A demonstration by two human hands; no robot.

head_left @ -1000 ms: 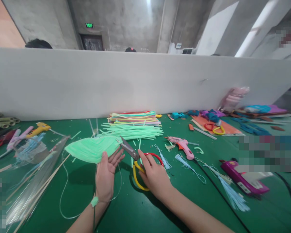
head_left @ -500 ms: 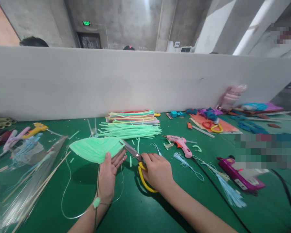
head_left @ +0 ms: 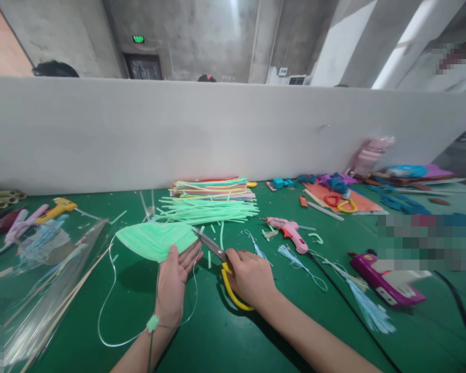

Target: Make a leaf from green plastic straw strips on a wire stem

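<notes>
Over the near middle of the green table (head_left: pixel 202 331), the green leaf-shaped piece (head_left: pixel 149 241) is resting across the left hand (head_left: pixel 173 282), its pointed right end reaching toward the fingertips. The left thumb is pressing on its near edge, while the other fingers are lying close together, slightly fanned, behind and to the right, so the piece is being pinched between them. The right hand (head_left: pixel 252 277) is gripping the scissors (head_left: pixel 218 252), its fingers curling around the handles; how they are sitting inside the loops I cannot tell. The blades are pointing left and far, their tips meeting the right end of the green piece.

At the left, a thin translucent bag (head_left: pixel 58 248) is lying crumpled, with pale blue strands (head_left: pixel 54 226) bunching at it; whether they are inside or on top I cannot tell. At the far right, clear wrapping is enclosing a pink object (head_left: pixel 373 155) that is leaning by the white partition (head_left: pixel 217 134).

The left hand is rising from the near edge with its palm turning up and right, a dark stem (head_left: pixel 150 344) running along its wrist. The right forearm is slanting in from the near right, knuckles facing up.
</notes>
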